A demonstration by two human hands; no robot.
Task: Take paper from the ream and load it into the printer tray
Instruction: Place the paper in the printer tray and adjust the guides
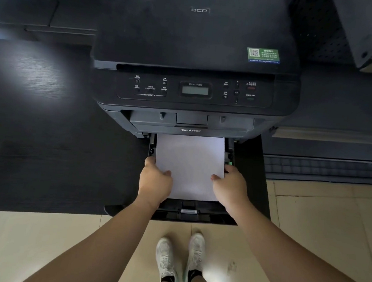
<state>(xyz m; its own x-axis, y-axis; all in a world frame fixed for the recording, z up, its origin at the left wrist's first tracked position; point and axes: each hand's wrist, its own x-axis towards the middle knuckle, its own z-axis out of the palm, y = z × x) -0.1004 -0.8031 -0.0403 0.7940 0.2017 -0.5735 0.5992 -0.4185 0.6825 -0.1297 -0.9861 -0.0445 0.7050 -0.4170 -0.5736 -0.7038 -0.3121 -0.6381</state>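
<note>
White sneakers (179, 259) on tile floor, both hands on paper at pulled-out printer tray.
Left hand (154, 180) and right hand (230, 185) each pinch a side edge of the paper stack (189, 163), thumbs on top; stack lies in the open tray (187, 212), far end under the black printer (197, 52) on the dark desk (46, 128).
</note>
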